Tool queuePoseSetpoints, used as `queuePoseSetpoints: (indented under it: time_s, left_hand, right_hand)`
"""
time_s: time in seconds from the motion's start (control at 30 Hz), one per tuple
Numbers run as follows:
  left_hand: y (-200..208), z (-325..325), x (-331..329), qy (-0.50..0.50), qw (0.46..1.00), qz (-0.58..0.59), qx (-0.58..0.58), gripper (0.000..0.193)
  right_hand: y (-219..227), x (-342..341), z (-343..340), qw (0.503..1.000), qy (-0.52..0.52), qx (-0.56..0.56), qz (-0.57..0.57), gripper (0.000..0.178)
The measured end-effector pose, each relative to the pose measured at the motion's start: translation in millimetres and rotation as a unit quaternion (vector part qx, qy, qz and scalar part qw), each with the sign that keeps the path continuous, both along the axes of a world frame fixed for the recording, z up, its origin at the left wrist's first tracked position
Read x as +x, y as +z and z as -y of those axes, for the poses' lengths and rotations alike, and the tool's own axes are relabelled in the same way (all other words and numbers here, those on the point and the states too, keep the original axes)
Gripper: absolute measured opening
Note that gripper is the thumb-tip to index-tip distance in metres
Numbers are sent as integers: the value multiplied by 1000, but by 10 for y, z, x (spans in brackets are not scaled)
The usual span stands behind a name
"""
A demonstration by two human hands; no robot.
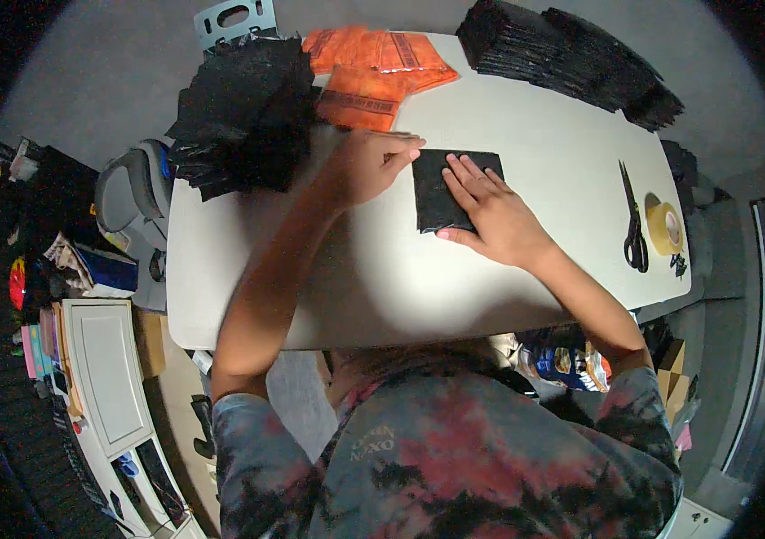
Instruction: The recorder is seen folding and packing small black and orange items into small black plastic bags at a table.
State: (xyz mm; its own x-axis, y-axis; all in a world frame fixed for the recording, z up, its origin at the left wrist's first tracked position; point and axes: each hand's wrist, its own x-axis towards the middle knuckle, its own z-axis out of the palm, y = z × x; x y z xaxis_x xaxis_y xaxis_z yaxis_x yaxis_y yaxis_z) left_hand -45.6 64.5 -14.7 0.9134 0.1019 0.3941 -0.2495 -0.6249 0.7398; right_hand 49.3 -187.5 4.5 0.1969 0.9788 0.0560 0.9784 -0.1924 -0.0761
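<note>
A flat black square (432,202), which looks like a folded plastic bag, lies on the white table in front of me. My right hand (490,211) rests on it palm down, fingers stretched out over its right half. At its upper left corner, my left hand (378,166) has thumb and fingers brought together in a pinch at the edge. Just beyond the left hand are orange printed plastic packets (360,99), partly overlapping. A tall, uneven stack of black sheets (243,112) stands to the left of them.
More black stacks (562,58) line the table's far right edge. Black scissors (634,220) and a roll of yellowish tape (665,227) lie at the right, with small dark bits (678,265) beside the tape. A grey chair (131,193) and white cabinet (108,377) stand left of the table.
</note>
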Motion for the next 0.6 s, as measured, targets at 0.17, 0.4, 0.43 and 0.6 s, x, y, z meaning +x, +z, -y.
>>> queuePoseSetpoints:
  time_s: [0.17,0.4,0.43,0.6]
  left_hand:
    - [-9,-53,-8,13,999,12,43,26]
    - [-88,-90,35,35,990,108,82,28]
    - [-74,-83,16,39,990,107,81,28]
    - [65,-23,35,109,978,176,14,31]
  right_hand:
    - [-31,-29,0,1000,4,9,25,85]
    - [242,60,-89,998,8,58,-25,69]
    - [563,18,-110,982,-92,40,-158,62]
    - [790,445,-28,804,-264,197,-496,64]
